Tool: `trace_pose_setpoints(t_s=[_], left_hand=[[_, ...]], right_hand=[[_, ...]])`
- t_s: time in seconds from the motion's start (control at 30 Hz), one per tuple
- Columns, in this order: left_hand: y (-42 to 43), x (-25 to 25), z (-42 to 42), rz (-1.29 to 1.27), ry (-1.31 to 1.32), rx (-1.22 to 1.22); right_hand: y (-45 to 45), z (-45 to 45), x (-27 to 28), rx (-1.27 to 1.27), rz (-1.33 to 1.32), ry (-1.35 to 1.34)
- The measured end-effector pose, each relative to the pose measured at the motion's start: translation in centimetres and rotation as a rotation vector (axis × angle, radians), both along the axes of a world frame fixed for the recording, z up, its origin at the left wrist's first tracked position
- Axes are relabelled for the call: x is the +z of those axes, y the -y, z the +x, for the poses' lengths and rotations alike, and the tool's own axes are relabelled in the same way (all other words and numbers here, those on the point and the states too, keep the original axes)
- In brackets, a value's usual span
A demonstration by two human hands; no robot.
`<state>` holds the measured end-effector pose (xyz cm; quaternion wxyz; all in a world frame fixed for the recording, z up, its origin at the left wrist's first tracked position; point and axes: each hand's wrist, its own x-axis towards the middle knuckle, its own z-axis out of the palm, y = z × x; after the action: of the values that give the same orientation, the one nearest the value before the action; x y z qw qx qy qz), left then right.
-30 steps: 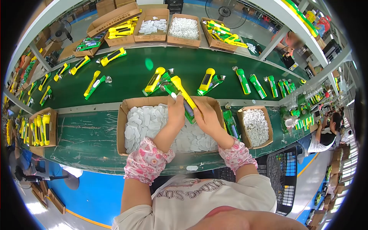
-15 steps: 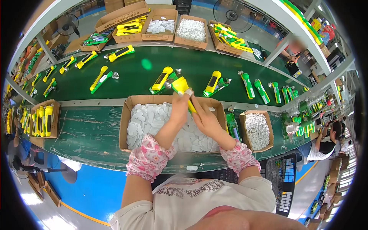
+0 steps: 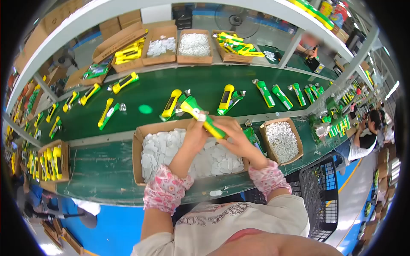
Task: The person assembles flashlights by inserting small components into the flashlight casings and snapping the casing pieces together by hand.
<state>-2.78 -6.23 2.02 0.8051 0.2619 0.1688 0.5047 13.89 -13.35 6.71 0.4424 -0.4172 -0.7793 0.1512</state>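
Note:
Both my hands hold one green-and-yellow flashlight (image 3: 193, 108), tilted with its wide green head pointing away to the upper left. My left hand (image 3: 197, 133) is wrapped around its middle, near a small white part on its side. My right hand (image 3: 232, 135) has its fingers closed about the yellow tail end; some of the fingertips are hidden. Beneath my hands is a cardboard box (image 3: 137, 160) filled with flat, oval clear-white plastic pieces (image 3: 156, 149).
A green belt (image 3: 141, 96) carries several flashlights beyond the box. To the right stands a carton of small white parts (image 3: 282, 143); to the left, a box of yellow flashlights (image 3: 51, 164). More cartons line the far side. A black crate (image 3: 318, 200) is at lower right.
The flashlight has been turned over in my hands, from its yellow face up to its green side showing. My view has tilted and shifted slightly.

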Motion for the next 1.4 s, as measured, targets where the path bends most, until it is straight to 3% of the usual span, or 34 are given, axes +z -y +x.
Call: trace_pose_setpoints(t_s=[0.03,0.1,0.17,0.27,0.37,0.4,0.5,0.53,0.63,0.77,0.8,0.9,1.07,1.23,1.33,1.4], left_hand=[[-0.8,-1.0,-0.1,-0.014,0.073,-0.013],[-1.4,0.2,-0.8,-0.181,0.123,0.093],[-2.6,-0.1,-2.1,-0.263,0.115,0.135],[-2.1,1.1,-2.3,-0.161,0.229,-0.055],[-0.7,1.4,-1.1,-0.254,0.239,-0.156],[-0.4,1.6,-1.0,-0.284,0.252,-0.149],[0.0,3.2,-1.6,-0.329,0.401,-0.047],[-0.1,3.4,-2.5,-0.304,0.292,-0.083],[-1.7,1.8,-1.6,-0.362,0.178,0.086],[-2.2,-1.4,-0.9,-0.317,0.156,-0.045],[-1.9,-1.1,-0.9,-0.206,0.078,-0.098],[-0.5,0.1,-0.4,-0.220,-0.063,-0.001],[0.4,2.5,-0.6,-0.116,-0.007,-0.064],[0.1,2.6,-0.7,-0.140,0.054,0.051],[-0.5,2.3,-0.8,-0.053,-0.036,0.168],[-0.5,2.1,-0.9,0.025,-0.116,0.233]], right_hand=[[0.4,2.0,0.2,0.078,-0.092,-0.108],[1.1,8.9,-0.6,-0.368,-0.127,-0.245],[3.1,16.5,-2.1,-0.731,-0.084,0.266],[6.8,23.6,-8.0,-0.511,-0.638,0.562],[8.0,22.6,-11.1,-0.639,-0.441,0.569],[8.2,21.3,-10.4,-0.699,-0.449,0.382],[8.4,20.4,-8.6,-0.838,-0.521,0.155],[8.3,21.3,-10.0,-0.833,-0.397,0.086],[8.1,21.9,-9.9,-0.796,-0.467,0.020],[7.2,24.0,-9.8,-0.826,-0.492,0.098],[6.9,24.0,-9.4,-0.840,-0.486,0.110],[6.0,22.8,-7.6,-0.880,-0.494,0.154],[5.6,22.6,-9.8,-0.799,-0.526,0.295],[6.4,19.4,-9.4,-0.741,-0.547,0.277],[6.6,20.4,-9.9,-0.749,-0.563,0.204],[6.8,21.2,-9.1,-0.812,-0.399,0.242]])
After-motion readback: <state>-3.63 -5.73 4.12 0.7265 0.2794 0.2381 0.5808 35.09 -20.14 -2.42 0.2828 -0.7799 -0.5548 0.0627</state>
